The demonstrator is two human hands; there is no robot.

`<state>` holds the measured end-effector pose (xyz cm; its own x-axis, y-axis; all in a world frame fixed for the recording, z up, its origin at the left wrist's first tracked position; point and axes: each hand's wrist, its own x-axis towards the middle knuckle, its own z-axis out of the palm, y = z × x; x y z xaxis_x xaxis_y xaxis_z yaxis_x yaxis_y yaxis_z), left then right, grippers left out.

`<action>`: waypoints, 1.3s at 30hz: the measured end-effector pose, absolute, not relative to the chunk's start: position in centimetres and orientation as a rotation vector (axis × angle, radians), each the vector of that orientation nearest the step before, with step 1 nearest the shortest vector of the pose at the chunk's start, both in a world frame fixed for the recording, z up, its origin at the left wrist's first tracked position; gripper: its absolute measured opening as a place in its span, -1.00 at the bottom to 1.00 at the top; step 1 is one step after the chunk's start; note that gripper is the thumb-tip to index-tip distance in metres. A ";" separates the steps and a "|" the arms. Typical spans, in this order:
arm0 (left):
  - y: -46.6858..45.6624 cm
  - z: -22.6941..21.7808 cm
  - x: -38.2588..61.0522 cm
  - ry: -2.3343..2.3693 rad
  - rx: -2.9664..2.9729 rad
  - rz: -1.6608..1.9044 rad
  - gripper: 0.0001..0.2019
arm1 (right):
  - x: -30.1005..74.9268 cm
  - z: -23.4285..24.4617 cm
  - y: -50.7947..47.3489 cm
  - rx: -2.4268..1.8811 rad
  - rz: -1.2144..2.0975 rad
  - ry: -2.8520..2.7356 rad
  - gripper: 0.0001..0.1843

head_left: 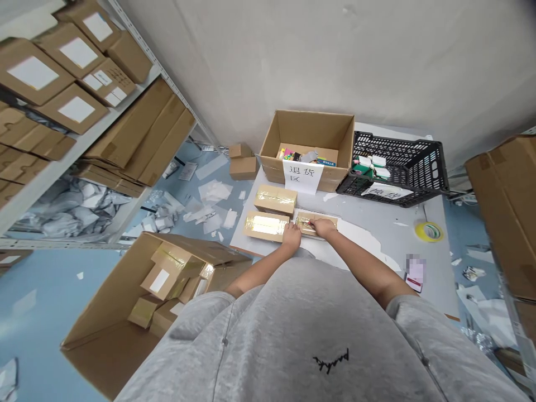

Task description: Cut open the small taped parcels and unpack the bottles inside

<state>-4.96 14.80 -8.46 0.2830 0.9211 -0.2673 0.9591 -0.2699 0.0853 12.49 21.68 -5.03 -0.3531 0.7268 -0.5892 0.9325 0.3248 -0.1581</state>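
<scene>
A small taped cardboard box [321, 219] lies flat on the grey-white table, close to my body. My left hand [292, 237] rests at its left end, fingers curled on the edge. On the box's top, my right hand [324, 227] is closed around a small tool, of which only a bit of red [310, 223] shows; its kind is hidden. Just left of my left hand sits a second taped box [264, 224] with a white label. Behind that one stands a third taped box [275, 199].
At the table's back stand an open carton [310, 125] with colourful items inside and a black plastic crate [422, 167]. Yellow tape [429, 231] and a phone [414, 282] lie right. A large carton [109, 312] holds boxes at left, near shelves [138, 89]. Paper scraps [215, 191] litter the floor.
</scene>
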 end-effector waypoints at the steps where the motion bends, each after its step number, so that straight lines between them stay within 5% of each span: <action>1: 14.8 -8.5 -5.0 1.738 2.331 -0.246 -0.67 | 12.5 -5.0 21.7 1.466 -0.674 2.179 -0.55; 39: 15.6 -7.5 -3.6 1.673 2.407 -0.365 -0.65 | 23.2 -2.4 15.7 1.838 -0.563 1.805 -0.55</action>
